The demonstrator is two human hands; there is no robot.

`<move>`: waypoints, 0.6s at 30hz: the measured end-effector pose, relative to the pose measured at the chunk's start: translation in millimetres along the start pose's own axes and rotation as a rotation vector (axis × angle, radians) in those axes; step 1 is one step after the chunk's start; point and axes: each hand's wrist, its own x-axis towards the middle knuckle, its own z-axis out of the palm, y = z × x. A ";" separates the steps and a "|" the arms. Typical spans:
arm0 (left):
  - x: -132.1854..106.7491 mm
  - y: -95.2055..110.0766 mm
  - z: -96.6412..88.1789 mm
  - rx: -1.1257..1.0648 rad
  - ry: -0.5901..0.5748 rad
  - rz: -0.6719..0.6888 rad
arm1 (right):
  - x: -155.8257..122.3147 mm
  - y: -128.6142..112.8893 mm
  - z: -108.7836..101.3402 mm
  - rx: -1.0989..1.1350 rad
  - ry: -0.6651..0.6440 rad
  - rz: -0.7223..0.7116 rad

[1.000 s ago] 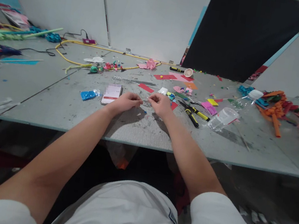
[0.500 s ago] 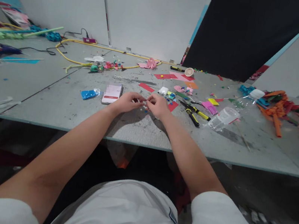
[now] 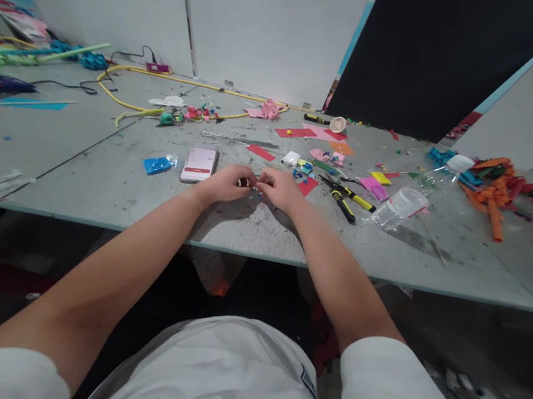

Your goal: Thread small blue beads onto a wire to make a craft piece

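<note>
The left hand [image 3: 225,183] has its grip drawn narrow, fingertips pinched on a small piece [image 3: 247,184]. The right hand [image 3: 282,188] closes on the same piece from the other side, so the two grips nearly touch. The piece sits between them, just above the near middle of the tabletop [image 3: 96,186]. It looks dark with a fleck of white, and it is too small from here to say what it is made of or what shape it has.

To my eye the fiddling is in mid-course. The piece is up in both hands rather than laid down, and I see nothing finished lying by the wrists. How much is left I can't judge from where I stand.

Just left of the left hand lies a phone [image 3: 198,165], flat on the tabletop, and a blue packet [image 3: 158,165] lies beside that. By the right hand is a red paper scrap [image 3: 305,187]. Past it lie cutters [image 3: 347,203] with yellow and black handles, then a clear bottle [image 3: 403,206] on its side. More coloured paper bits are scattered behind these. Far off to the right is an orange heap [image 3: 493,191], and a yellow cord [image 3: 124,103] loops along the back left
</note>
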 end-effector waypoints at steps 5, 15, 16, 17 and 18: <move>1.4 -3.8 -0.1 0.085 0.045 -0.013 | 4.6 2.0 -0.1 0.104 0.079 0.039; 2.9 -4.4 -1.8 0.092 0.075 -0.119 | 8.8 3.3 -1.1 0.269 0.217 0.149; 2.7 -3.4 -1.8 0.076 0.081 -0.129 | 8.8 3.0 -1.2 0.268 0.220 0.146; 2.5 -2.4 -1.7 0.057 0.088 -0.138 | 8.6 2.8 -1.5 0.255 0.222 0.141; 2.4 -1.2 -1.5 0.037 0.096 -0.146 | 8.3 2.5 -2.2 0.230 0.222 0.136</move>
